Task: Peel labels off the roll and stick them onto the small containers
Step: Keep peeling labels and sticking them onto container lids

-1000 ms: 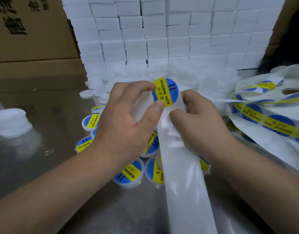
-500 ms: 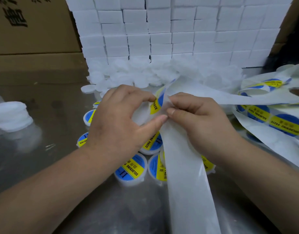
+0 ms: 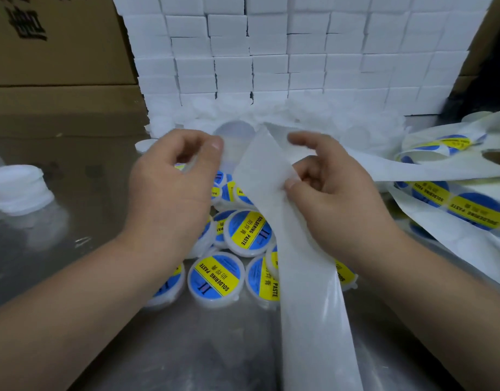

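Cardboard boxes (image 3: 59, 60) fill the upper left, with a stack of white lids (image 3: 17, 190) on the steel table (image 3: 116, 356) below them. Left of centre, the left hand (image 3: 169, 190) has its fingers curled round a small translucent container (image 3: 234, 136), which is blurred. Labelled containers (image 3: 216, 277) crowd the centre, below both hands. The bare backing strip (image 3: 308, 306) runs down across them, and the right hand (image 3: 336, 201) pinches its edge with the thumb. The label roll (image 3: 469, 206) lies loosely unwound at far right.

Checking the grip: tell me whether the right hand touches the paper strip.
Touching. Head view: the right hand pinches the paper strip by its edge.
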The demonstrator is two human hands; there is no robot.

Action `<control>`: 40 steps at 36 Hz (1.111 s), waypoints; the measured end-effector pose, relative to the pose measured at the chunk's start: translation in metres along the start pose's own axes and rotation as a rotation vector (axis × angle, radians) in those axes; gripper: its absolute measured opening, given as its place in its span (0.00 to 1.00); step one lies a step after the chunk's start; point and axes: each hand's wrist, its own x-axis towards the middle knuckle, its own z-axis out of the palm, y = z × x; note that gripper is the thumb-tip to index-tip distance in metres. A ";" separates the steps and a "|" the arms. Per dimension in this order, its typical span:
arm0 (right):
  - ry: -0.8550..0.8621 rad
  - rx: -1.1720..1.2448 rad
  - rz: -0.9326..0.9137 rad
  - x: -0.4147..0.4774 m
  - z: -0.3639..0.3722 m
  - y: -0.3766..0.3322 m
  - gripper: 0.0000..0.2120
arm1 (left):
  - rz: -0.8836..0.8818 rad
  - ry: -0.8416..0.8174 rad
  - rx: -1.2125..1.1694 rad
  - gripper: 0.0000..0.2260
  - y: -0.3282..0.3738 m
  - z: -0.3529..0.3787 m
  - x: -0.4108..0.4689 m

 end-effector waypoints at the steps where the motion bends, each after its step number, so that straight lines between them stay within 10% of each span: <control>1: 0.026 -0.016 -0.010 0.000 0.000 0.000 0.25 | -0.029 0.030 -0.025 0.09 -0.002 0.000 0.002; 7: 0.187 -0.118 -0.146 0.000 -0.003 0.002 0.36 | -0.066 0.035 -0.037 0.10 -0.004 0.002 0.002; 12: 0.194 -0.257 -0.301 0.001 -0.004 0.000 0.25 | 0.018 -0.026 0.027 0.05 -0.003 0.001 -0.003; 27: 0.079 0.203 0.099 -0.002 -0.003 -0.003 0.16 | 0.258 -0.071 0.198 0.16 -0.006 0.003 -0.008; 40: 0.166 0.012 0.126 0.001 0.001 0.000 0.12 | 0.195 -0.126 0.276 0.19 -0.006 0.005 -0.005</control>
